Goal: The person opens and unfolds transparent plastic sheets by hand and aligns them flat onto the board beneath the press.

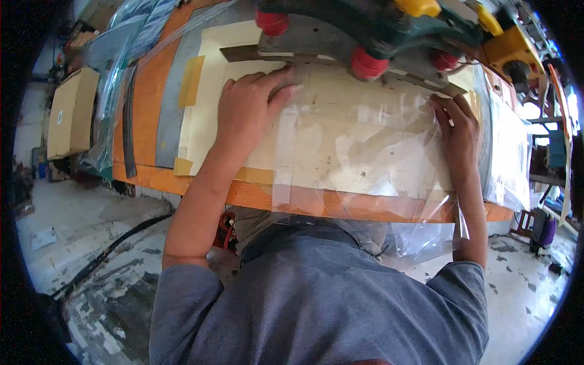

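A clear plastic sheet [359,146] lies over the cream-coloured work surface [210,45] and hangs down past its front edge. My left hand [254,106] pinches the sheet's far left corner, close to a metal bar [240,53]. On the right, my right hand [456,125] has its fingers closed on the far right part of the same sheet, just below the bar's right end. The green machine [328,27] with red knobs [368,62] stands directly beyond both hands.
Orange table edge [249,196] runs in front of my body. Plastic film [115,79] and a cardboard box [73,112] are at the left. More clear plastic [510,158] hangs at the right, below a yellow machine part [511,52]. A black cable [109,249] crosses the floor.
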A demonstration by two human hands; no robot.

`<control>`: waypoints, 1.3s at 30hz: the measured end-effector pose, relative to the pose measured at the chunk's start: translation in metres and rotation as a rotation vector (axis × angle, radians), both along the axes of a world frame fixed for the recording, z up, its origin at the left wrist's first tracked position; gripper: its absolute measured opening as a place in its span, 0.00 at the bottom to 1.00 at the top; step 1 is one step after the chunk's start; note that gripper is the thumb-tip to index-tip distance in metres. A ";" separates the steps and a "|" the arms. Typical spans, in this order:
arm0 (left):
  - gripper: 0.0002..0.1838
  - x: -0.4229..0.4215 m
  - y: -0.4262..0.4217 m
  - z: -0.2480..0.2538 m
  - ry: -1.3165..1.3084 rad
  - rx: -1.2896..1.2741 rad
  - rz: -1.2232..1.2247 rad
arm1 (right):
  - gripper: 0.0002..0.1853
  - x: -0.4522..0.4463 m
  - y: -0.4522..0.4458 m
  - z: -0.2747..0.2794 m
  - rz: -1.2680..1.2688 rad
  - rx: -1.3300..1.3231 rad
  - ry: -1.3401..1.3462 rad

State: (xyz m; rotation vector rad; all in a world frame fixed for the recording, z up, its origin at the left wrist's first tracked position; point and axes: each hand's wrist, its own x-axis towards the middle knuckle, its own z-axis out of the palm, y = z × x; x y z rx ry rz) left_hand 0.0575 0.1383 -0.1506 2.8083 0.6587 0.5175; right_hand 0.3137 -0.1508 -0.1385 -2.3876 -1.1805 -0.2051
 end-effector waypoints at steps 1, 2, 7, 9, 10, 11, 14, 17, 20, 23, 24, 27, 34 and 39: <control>0.18 0.002 0.000 0.000 0.018 0.018 0.006 | 0.07 0.002 -0.001 -0.004 0.020 0.031 0.006; 0.18 0.003 0.000 -0.001 -0.003 0.011 -0.029 | 0.07 0.004 -0.003 -0.007 0.032 0.056 0.003; 0.16 -0.001 0.002 0.003 -0.082 -0.099 -0.147 | 0.09 0.008 -0.007 -0.007 0.119 0.105 -0.009; 0.18 -0.005 -0.011 0.026 0.069 -0.127 -0.143 | 0.10 0.005 -0.006 0.000 0.110 0.108 -0.015; 0.20 -0.009 -0.016 0.035 0.233 -0.152 -0.112 | 0.13 0.004 -0.006 0.005 0.116 0.058 0.040; 0.20 -0.013 -0.021 0.037 0.225 -0.148 -0.126 | 0.15 0.005 -0.008 0.009 0.126 0.007 0.097; 0.22 -0.032 -0.033 0.034 0.207 -0.044 -0.224 | 0.20 0.011 -0.018 0.011 0.202 -0.035 0.118; 0.24 -0.054 -0.043 0.021 0.059 -0.008 -0.343 | 0.24 -0.008 -0.025 0.028 0.171 -0.096 0.159; 0.26 -0.072 -0.051 0.018 0.069 -0.028 -0.379 | 0.25 -0.022 -0.032 0.041 0.102 -0.186 0.189; 0.25 -0.085 -0.057 0.016 0.100 -0.073 -0.364 | 0.26 -0.032 -0.039 0.047 0.085 -0.169 0.187; 0.25 -0.088 -0.059 0.016 0.074 -0.081 -0.359 | 0.26 -0.035 -0.041 0.050 0.092 -0.175 0.188; 0.25 -0.096 -0.064 0.014 0.035 -0.090 -0.337 | 0.27 -0.049 -0.045 0.068 0.088 -0.234 0.223; 0.17 -0.107 -0.069 0.006 -0.133 -0.048 -0.335 | 0.31 -0.081 -0.064 0.080 0.197 -0.383 0.281; 0.15 -0.111 -0.074 0.002 -0.204 -0.026 -0.314 | 0.35 -0.095 -0.069 0.056 0.148 -0.359 0.258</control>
